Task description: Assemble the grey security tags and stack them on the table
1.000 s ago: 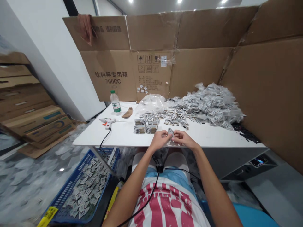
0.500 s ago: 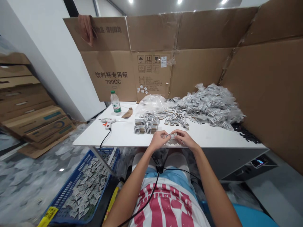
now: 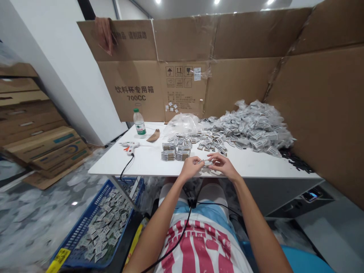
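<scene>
Head view: left hand (image 3: 191,167) and right hand (image 3: 222,165) pinch one small packet (image 3: 207,163) (contents unclear); best to keep fingertips near its edges, over the table (image 3: 148,161)

Water bottle (image 3: 139,122), glue gun (image 3: 129,146), blue basket (image 3: 85,235), cardboard wall (image 3: 182,68)

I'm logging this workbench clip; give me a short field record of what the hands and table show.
left hand: pinching one end of a small packet
right hand: pinching the packet's other end
table: white
stacks: neat, beyond the hands
heap of packets: far right
glue gun: left, corded
bottle: upright, far left
basket: blue, on the floor, holds loose pieces
</scene>
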Tool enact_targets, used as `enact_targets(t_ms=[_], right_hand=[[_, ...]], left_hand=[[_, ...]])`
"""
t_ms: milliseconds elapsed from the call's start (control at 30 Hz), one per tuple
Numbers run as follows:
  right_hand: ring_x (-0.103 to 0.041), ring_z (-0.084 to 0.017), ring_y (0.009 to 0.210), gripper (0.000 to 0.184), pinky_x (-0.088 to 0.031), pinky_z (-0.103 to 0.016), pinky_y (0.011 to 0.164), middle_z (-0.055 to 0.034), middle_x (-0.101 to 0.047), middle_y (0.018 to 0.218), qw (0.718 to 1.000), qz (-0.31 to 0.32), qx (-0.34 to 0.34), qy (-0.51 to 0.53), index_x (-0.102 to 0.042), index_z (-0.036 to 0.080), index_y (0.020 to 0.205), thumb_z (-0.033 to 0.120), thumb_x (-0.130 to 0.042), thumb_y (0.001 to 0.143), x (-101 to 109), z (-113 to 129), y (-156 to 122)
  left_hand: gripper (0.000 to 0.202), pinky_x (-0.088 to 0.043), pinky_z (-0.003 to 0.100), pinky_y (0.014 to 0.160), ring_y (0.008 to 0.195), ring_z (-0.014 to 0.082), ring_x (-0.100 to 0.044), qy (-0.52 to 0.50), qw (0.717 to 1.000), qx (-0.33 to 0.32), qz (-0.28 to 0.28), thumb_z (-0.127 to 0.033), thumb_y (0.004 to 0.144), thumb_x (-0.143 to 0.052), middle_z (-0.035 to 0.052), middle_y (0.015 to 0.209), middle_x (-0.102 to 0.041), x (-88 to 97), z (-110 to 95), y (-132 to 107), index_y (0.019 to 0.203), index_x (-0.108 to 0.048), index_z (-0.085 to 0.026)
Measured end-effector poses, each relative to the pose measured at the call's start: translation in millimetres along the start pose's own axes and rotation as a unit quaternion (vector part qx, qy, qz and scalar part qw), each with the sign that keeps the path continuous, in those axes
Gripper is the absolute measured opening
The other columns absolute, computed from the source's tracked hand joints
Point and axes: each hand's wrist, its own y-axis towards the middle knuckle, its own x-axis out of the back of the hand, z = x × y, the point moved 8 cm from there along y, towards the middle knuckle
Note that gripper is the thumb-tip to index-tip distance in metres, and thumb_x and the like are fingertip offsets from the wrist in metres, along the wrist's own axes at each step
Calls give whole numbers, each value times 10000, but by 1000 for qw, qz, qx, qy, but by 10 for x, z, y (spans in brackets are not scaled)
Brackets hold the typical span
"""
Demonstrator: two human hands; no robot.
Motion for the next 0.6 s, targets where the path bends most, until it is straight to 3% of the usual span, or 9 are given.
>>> enact_targets(t_ms=[200, 400, 500, 600], right_hand=[[-663, -243, 1001, 387, -581, -352, 806, -93, -728, 1160, 1000, 13, -11, -7, -774, 234, 1005, 525, -903, 783, -28, -2, -21], [-583, -163, 679, 424, -503, -296, 511, -98, -726, 1111, 998, -40, -35, 17, -773, 226, 967, 540, -931, 731, 71, -71, -58], [-548, -149, 627, 434, -491, -307, 515, -86, -728, 1035, 998, -55, -37, 7, -772, 225, 960, 553, -929, 724, 99, -97, -56], [-546, -163, 640, 446, -493, -322, 567, -72, -729, 943, 998, -55, -32, -21, -774, 225, 964, 585, -911, 738, 89, -104, -43]], left_hand=[[321, -325, 262, 629, 647, 124, -450, -19, 1000, -2, 11, -446, 865, -658, -30, 637, -535, -21, 32, -3, 732, -714, -160], [445, -403, 266, 702, 714, 149, -535, -20, 999, -31, -19, -574, 950, -607, 0, 719, -626, 26, -6, 2, 798, -716, -170], [385, -435, 259, 741, 740, 151, -587, -46, 998, -30, -42, -539, 969, -590, 3, 779, -669, 62, -7, -2, 866, -699, -184], [300, -414, 250, 685, 663, 141, -562, -38, 998, -11, -47, -486, 958, -606, -25, 721, -638, 67, 16, -13, 976, -705, -203]])
